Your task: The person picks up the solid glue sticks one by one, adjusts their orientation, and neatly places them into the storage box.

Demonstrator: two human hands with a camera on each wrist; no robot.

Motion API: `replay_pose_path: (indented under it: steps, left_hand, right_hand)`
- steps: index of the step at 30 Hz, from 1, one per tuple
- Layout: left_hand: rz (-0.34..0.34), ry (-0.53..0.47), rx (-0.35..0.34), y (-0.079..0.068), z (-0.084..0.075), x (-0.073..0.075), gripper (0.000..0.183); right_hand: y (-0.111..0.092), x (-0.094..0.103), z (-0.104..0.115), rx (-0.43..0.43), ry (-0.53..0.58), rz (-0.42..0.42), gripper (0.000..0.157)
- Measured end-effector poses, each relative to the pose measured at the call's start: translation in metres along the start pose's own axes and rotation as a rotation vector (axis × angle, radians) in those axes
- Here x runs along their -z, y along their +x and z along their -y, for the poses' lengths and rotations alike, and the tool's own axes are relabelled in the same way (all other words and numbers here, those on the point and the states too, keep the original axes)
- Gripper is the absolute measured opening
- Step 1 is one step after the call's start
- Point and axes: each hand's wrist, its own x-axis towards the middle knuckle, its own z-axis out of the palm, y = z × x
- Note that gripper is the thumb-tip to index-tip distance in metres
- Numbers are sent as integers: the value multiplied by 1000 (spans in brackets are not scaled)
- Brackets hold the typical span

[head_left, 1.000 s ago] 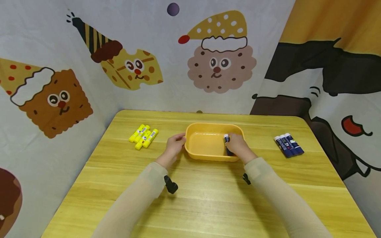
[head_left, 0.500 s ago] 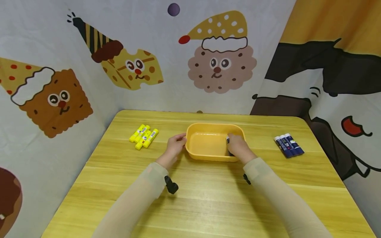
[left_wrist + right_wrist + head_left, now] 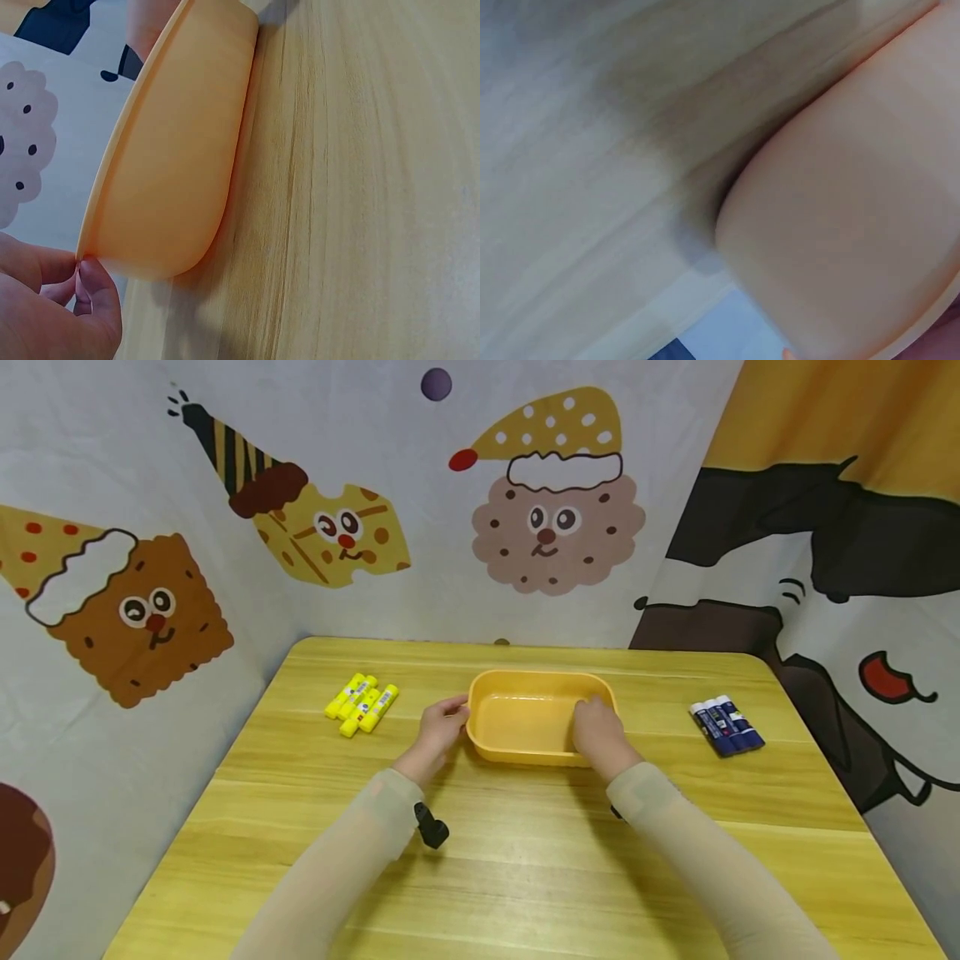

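Observation:
An orange-yellow plastic bin (image 3: 517, 727) sits on the wooden table, its wall (image 3: 169, 142) large in the left wrist view. My left hand (image 3: 437, 731) pinches the rim at its left end, thumb (image 3: 100, 292) outside. My right hand (image 3: 600, 735) reaches down inside the right end, back of the hand up and fingers curled. A dark blue glue stick with a white cap, seen at these fingers in the earlier frames, is now hidden beneath the hand. In the right wrist view the bin's outer wall (image 3: 847, 195) covers most of the hand.
Several yellow glue sticks (image 3: 363, 703) lie side by side at the back left of the table (image 3: 510, 860). On the right is a row of dark blue glue sticks (image 3: 727, 727) with white caps. A cartoon-printed cloth (image 3: 435, 510) hangs behind the table.
My right hand has turned and shifted slightly within the bin, covering the blue glue stick that showed beside its fingers one second ago. My left hand stays on the rim.

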Motion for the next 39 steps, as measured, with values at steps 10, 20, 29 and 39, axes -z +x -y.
replay_pose_path:
  steps: [10, 20, 29, 39]
  left_hand:
    - [-7, 4, -12, -1, -1, -1, 32]
    - [-9, 19, -9, -2, -2, -1, 32]
    - [-16, 13, -19, -1, -1, -1, 32]
    - [-14, 3, -15, -2, -2, 0, 32]
  right_hand:
    - [2, 4, 1, -3, -11, -6, 21]
    - [0, 3, 1, 95, -88, -121, 28]
    - [-5, 8, -3, 178, -65, -252, 57]
    - [-3, 25, -30, 266, 169, -364, 61]
